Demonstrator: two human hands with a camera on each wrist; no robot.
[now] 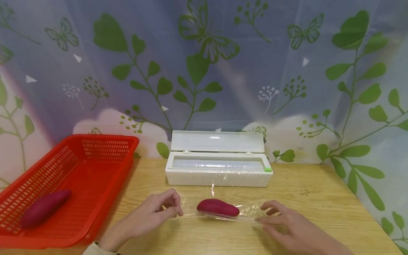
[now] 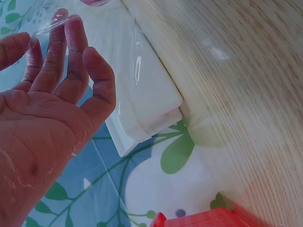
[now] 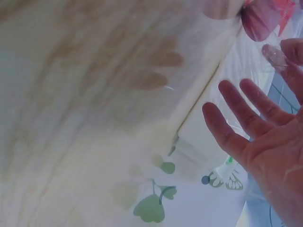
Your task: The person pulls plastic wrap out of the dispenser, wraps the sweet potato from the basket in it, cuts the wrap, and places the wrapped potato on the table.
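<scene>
A smooth purple-red sweet potato [image 1: 218,207] lies on a sheet of clear cling film [image 1: 250,209], whose near edge is drawn up along its front. On its left side, my left hand [image 1: 153,212] pinches a corner of the film between thumb and fingertips; the left wrist view shows the film stretched at those fingertips. My right hand [image 1: 288,225] pinches the film's opposite corner, its other fingers loosely bent. Behind them stands a white cling film dispenser [image 1: 218,178], lid raised, with the film roll [image 1: 218,164] inside and a green slider [image 1: 267,169] at its right end.
On the left is a red plastic basket [image 1: 95,177] with another purple sweet potato [image 1: 46,208] in it. The wooden table [image 1: 318,198] meets a curtain [image 1: 223,88] printed with leaves and butterflies right behind the dispenser.
</scene>
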